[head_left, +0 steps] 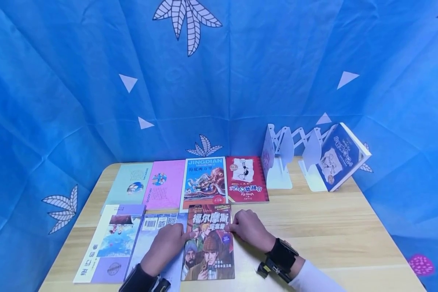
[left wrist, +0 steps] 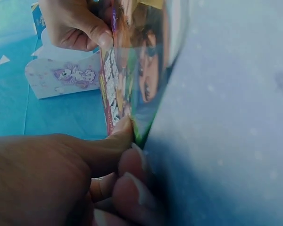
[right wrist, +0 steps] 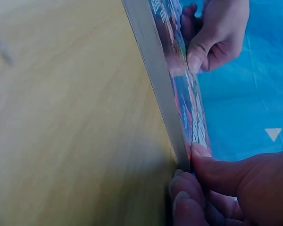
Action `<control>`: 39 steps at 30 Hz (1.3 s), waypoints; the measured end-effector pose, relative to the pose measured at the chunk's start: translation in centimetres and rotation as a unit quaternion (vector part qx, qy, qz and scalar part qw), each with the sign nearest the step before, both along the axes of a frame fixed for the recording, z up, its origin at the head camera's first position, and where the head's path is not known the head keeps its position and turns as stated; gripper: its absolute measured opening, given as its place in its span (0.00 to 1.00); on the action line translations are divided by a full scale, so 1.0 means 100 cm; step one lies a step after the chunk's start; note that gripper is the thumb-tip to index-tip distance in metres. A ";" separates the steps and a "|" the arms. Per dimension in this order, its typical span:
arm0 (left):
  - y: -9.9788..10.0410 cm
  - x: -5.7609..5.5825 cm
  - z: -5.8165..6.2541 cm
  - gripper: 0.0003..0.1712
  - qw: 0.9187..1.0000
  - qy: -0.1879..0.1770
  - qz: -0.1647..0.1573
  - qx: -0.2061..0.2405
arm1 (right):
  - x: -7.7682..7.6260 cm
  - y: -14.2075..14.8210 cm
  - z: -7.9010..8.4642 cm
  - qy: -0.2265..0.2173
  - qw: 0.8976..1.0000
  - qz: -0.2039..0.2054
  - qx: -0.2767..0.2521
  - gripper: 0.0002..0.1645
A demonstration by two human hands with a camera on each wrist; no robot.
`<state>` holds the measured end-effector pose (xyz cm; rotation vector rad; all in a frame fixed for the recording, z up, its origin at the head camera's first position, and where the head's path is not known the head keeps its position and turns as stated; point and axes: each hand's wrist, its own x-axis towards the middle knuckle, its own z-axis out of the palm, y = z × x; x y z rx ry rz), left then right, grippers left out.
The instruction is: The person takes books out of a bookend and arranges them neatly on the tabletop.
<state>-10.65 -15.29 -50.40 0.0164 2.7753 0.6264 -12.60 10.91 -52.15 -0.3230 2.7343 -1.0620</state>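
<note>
A paperback (head_left: pixel 209 243) with a pipe-smoking detective on its cover lies face up at the front of the table. My left hand (head_left: pixel 166 247) pinches its left edge, thumb on the cover. On the opposite edge, my right hand (head_left: pixel 252 230) pinches it the same way. In the left wrist view the left thumb (left wrist: pixel 106 148) presses the cover, fingertips at the underside. Seen from the right wrist, the page edge of the book (right wrist: pixel 158 80) runs down to the right thumb (right wrist: pixel 217 172). A pale blue book (head_left: pixel 149 243) lies partly under my left hand.
Behind are a red diary book (head_left: pixel 247 178), an octopus-cover book (head_left: pixel 204 182), a pink book (head_left: pixel 164 184) and a mint-green book (head_left: pixel 127 184). A purple-and-white book (head_left: pixel 111 243) lies front left. At back right, a white folding bookend rack (head_left: pixel 277 174) holds a leaning dark-blue book (head_left: pixel 337 158).
</note>
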 end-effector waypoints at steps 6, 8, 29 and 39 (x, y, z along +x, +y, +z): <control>0.000 -0.002 0.000 0.21 1.000 -0.004 -0.003 -0.007 | -0.003 -0.001 0.002 -0.011 1.000 0.004 0.000 0.26; 0.000 -0.002 0.000 0.22 1.000 0.002 -0.009 -0.011 | -0.004 -0.002 0.003 -0.018 1.000 0.004 0.003 0.25; 0.001 -0.003 0.002 0.20 0.999 0.020 -0.023 -0.014 | -0.004 -0.003 0.007 -0.023 1.000 0.007 0.008 0.27; 0.002 -0.002 0.001 0.19 1.000 0.013 -0.021 -0.014 | 0.000 -0.005 0.007 -0.018 0.999 0.004 0.028 0.25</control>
